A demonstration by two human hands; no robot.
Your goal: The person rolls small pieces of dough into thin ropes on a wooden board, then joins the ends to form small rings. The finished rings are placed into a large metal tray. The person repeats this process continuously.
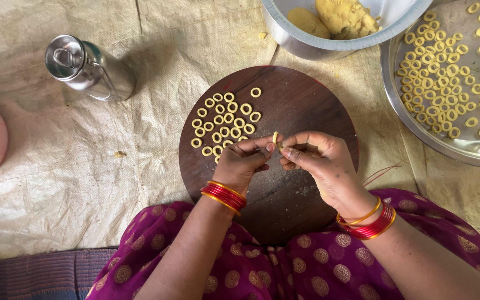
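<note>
While we pinch a short dough strip between the fingertips of our left hand and right hand, both hands are closed on it, strip end poking up between the thumbs. Grip sits over the near-centre of the round dark wooden board.

Progress, as we judge it: well underway, not near done.
- Done: a cluster of small dough rings lies on the board just beyond and to the left of the grip, one stray ring further out. Many more finished rings sit well off to the right and beyond the grip.
- Left: the strip in hand is not yet closed into a ring, and raw dough remains.

Containers:
- Wide steel tray, right of and beyond the grip: holds the big batch of rings, mostly one layer, some bare metal at the near edge.
- Steel bowl, straight beyond the grip past the board: holds lumps of yellow dough, a fair amount.
- Steel flask, far left and beyond, lying on the cloth, lid on; contents hidden.
</note>
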